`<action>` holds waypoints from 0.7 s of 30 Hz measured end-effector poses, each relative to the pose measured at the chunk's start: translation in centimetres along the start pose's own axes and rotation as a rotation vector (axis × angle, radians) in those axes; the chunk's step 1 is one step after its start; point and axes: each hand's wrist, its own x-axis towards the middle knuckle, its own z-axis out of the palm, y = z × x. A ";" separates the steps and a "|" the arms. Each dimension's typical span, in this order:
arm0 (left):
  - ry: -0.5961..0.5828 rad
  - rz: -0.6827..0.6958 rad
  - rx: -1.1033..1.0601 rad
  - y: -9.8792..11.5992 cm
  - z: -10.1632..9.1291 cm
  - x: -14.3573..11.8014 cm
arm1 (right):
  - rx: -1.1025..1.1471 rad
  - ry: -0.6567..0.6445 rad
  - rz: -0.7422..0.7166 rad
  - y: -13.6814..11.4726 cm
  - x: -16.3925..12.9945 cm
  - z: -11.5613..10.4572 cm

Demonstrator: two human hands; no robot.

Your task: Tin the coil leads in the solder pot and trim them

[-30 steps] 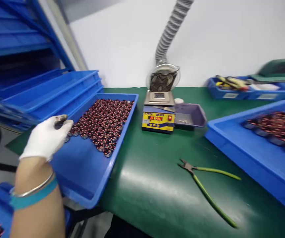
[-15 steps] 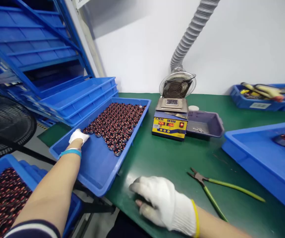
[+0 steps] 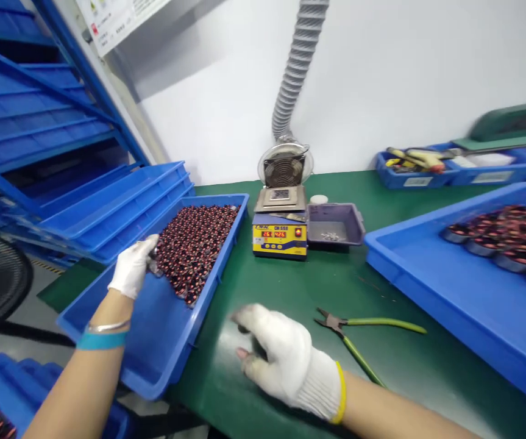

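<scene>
Green table [image 3: 272,280]: my right hand [image 3: 276,356] newly in view at six o'clock, half-curled, empty — probably free to help — while my left hand [image 3: 135,262] curls at eight by small parts [image 3: 194,244], hold unclear.

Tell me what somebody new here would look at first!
Probably the crowd of dark, coppery parts in the blue tray on the left, with the white-gloved left hand at their edge. Next, perhaps the yellow-fronted machine with glowing red numbers, standing near the middle, below a fat grey ribbed hose.
</scene>
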 end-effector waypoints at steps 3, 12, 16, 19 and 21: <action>-0.351 0.056 -0.100 2.3 4.9 -4.7 | 0.048 0.248 0.137 -0.4 1.7 -1.5; -0.812 0.055 -0.226 5.2 12.7 -11.6 | 0.556 0.448 0.488 3.8 2.8 -3.7; -0.903 0.035 -0.291 4.7 12.4 -11.7 | 1.043 0.399 0.555 5.9 3.0 -5.5; -1.008 0.000 -0.337 4.2 12.6 -11.9 | 1.155 0.397 0.543 6.5 3.2 -7.1; -1.074 -0.029 -0.354 4.0 12.8 -11.9 | 1.189 0.374 0.530 6.6 3.2 -8.0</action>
